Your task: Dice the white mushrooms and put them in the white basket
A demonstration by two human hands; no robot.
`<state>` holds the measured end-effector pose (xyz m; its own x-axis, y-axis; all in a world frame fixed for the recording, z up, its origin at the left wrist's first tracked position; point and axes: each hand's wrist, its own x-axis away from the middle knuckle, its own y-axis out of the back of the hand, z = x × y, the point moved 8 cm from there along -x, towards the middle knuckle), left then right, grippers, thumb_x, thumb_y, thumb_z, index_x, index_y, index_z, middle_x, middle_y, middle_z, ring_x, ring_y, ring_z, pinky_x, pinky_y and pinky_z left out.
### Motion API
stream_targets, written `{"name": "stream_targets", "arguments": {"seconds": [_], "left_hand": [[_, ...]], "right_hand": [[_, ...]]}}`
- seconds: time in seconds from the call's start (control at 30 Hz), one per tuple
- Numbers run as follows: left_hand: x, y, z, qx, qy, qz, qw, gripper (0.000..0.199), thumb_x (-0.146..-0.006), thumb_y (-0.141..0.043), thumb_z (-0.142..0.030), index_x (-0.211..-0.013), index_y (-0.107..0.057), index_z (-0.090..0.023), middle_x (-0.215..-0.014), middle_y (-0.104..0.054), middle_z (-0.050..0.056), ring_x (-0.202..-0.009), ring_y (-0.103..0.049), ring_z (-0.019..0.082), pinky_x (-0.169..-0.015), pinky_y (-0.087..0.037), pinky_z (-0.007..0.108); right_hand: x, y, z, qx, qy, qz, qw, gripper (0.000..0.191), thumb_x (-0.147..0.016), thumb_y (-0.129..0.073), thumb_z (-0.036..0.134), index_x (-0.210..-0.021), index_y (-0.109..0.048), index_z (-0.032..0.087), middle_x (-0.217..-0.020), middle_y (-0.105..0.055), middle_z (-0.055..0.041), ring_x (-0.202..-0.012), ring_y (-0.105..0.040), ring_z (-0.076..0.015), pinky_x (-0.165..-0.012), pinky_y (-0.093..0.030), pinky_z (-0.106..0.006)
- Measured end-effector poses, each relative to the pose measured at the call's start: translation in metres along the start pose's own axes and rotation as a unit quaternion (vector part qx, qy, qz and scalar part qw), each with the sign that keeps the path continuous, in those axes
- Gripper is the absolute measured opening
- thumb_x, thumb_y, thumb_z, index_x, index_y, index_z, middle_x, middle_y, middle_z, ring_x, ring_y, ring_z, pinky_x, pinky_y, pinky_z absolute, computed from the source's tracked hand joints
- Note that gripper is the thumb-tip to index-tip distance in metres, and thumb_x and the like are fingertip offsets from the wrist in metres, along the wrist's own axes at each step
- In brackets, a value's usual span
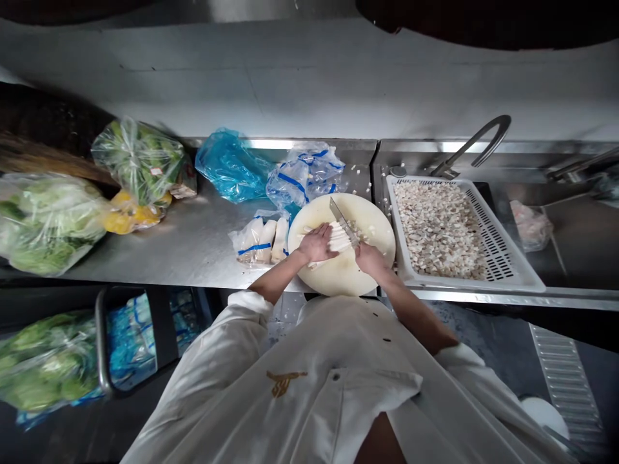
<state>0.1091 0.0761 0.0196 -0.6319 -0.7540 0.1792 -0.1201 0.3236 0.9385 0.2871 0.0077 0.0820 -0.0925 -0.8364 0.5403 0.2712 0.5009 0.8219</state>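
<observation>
A round, pale cutting board (345, 277) lies on the steel counter in front of me. On it is a bundle of white king oyster mushroom strips (340, 237). My left hand (316, 243) bears down on the strips from the left, its fingers partly bent over them. In my right hand (370, 258) is the handle of a knife (342, 220), whose blade points away and to the left, at the right end of the strips. Small cut pieces (356, 231) lie around the blade, some of them hidden by it.
Right of the board, a white perforated basket (520, 274) holds diced mushroom (438, 225), near a faucet (491, 138). Bagged whole mushrooms (264, 238), crumpled clear plastic (307, 171) and a blue bag (235, 164) lie left. Bagged greens (46, 219) sit farther left.
</observation>
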Motion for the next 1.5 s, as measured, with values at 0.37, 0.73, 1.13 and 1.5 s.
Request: {"name": "stream_targets", "arguments": {"seconds": [0.37,0.73,1.13,1.5], "left_hand": [[0.01,0.009,0.006,0.002,0.016,0.002,1.0,0.107,-0.086,-0.061,-0.08,-0.166,-0.033,-0.015,-0.172,-0.034,0.017,-0.158,-0.035,0.035,-0.128,-0.033,0.049],[0.019,0.009,0.017,0.033,-0.001,0.003,0.999,0.102,-0.089,-0.059,-0.079,-0.164,-0.037,-0.013,-0.171,-0.038,0.017,-0.158,-0.037,0.032,-0.131,-0.029,0.043],[0.032,0.011,0.02,0.048,-0.017,-0.013,0.999,0.105,-0.086,-0.065,-0.075,-0.165,-0.036,-0.013,-0.167,-0.043,0.017,-0.154,-0.04,0.034,-0.129,-0.031,0.044],[0.052,0.018,0.018,0.029,0.005,-0.043,0.999,0.098,-0.083,-0.068,-0.077,-0.151,-0.048,-0.009,-0.147,-0.054,0.022,-0.142,-0.047,0.039,-0.125,-0.035,0.048]], "right_hand": [[0.003,-0.005,0.014,0.004,-0.004,0.0,1.0,0.043,-0.112,-0.034,0.035,-0.135,-0.064,0.014,-0.124,-0.075,-0.0205,-0.117,-0.072,-0.0295,-0.096,-0.049,-0.035],[0.005,-0.01,0.023,0.013,-0.002,0.001,1.0,0.044,-0.112,-0.033,0.036,-0.132,-0.066,0.014,-0.124,-0.075,-0.0202,-0.116,-0.072,-0.0301,-0.096,-0.049,-0.035],[0.007,-0.011,0.037,0.024,-0.007,0.005,1.0,0.047,-0.113,-0.032,0.038,-0.136,-0.065,0.014,-0.127,-0.074,-0.0207,-0.118,-0.071,-0.0294,-0.096,-0.05,-0.034],[0.014,-0.013,0.047,0.018,0.006,0.014,1.0,0.044,-0.113,-0.034,0.038,-0.134,-0.065,0.014,-0.128,-0.074,-0.0211,-0.119,-0.07,-0.0291,-0.098,-0.049,-0.034]]}}
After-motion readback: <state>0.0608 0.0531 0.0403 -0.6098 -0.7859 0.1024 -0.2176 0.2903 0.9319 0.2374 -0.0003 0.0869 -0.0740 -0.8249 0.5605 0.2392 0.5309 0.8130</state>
